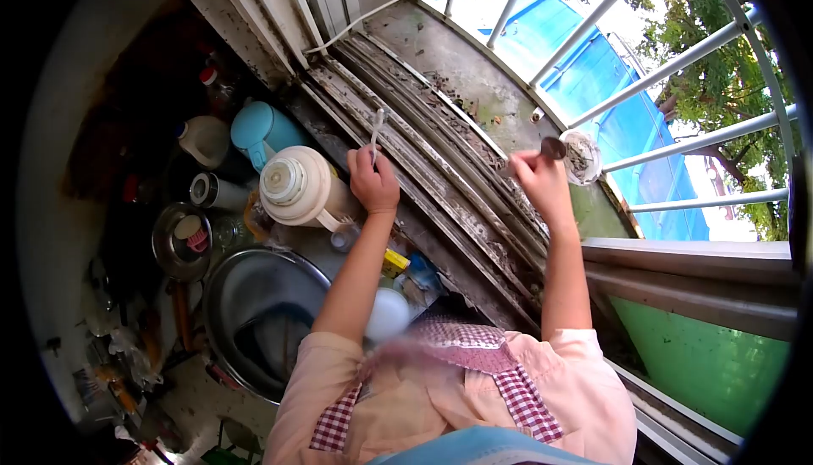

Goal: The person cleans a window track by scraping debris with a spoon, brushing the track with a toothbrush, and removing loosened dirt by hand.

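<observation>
1. Dark scoop (553, 148): held in my right hand (539, 179), fingers closed around it. Its rounded end sits at the near edge of the white container; whether the two touch I cannot tell.
2. White container (598, 162): standing on the outer ledge, beside the bars, with grey-brown debris inside.
3. Slim pale tool (376, 132): gripped in my left hand (373, 182), fingers curled about the lower part, the tip pointing away from me above the window track. Contact of the tip with the track cannot be confirmed.
4. Window track (428, 160): several parallel grooves, dirty and stained, running diagonally in front of me, with both forearms reaching toward it.
5. Outer ledge (474, 63): grimy, with dark crumbs scattered along it and greenish patches. A white cord (362, 21) lies across its far end.
6. To my left, near the forearm: a cream flask (298, 184) upright, with a light blue jug (261, 129) just beyond it.
7. Nearer my body: a large metal basin (222, 329), and beside it a pan (161, 249) containing a pink-and-white brush (196, 238).
8. Beyond the ledge: white bars (677, 63), then blue sheeting (584, 101) and leafy branches.
</observation>
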A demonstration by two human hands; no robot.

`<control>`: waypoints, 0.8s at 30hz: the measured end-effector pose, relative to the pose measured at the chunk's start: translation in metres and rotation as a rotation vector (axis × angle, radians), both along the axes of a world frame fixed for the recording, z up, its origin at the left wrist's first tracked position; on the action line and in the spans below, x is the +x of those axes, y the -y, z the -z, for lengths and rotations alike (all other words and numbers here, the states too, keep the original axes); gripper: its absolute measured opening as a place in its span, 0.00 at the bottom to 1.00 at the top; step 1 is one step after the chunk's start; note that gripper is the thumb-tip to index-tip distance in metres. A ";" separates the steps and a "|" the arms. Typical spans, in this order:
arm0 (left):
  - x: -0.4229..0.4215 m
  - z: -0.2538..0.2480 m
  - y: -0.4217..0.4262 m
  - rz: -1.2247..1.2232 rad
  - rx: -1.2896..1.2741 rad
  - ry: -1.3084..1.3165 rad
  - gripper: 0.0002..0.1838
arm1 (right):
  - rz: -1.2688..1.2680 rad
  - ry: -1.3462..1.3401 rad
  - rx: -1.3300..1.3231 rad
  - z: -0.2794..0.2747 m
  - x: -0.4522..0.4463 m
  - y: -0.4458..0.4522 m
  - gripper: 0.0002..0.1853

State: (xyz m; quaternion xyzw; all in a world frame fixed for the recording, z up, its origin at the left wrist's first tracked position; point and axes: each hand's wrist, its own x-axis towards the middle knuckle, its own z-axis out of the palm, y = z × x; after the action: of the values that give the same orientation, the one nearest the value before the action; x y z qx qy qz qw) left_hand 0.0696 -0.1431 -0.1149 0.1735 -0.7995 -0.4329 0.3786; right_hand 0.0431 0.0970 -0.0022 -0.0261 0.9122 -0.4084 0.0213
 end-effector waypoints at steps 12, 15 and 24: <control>-0.001 0.000 0.003 -0.007 -0.030 0.024 0.06 | -0.236 -0.330 -0.367 0.065 -0.079 0.116 0.04; 0.000 0.003 0.004 -0.007 -0.037 0.019 0.06 | -0.259 -0.324 -0.212 0.057 -0.055 0.079 0.05; -0.001 -0.001 0.004 -0.008 0.005 0.023 0.07 | -0.180 -0.500 -0.376 0.043 -0.074 0.099 0.06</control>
State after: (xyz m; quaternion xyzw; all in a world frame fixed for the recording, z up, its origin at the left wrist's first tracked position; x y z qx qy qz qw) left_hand 0.0683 -0.1472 -0.1138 0.1824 -0.8019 -0.4315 0.3708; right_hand -0.0314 -0.0022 -0.0448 -0.2094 0.7919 -0.5471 -0.1726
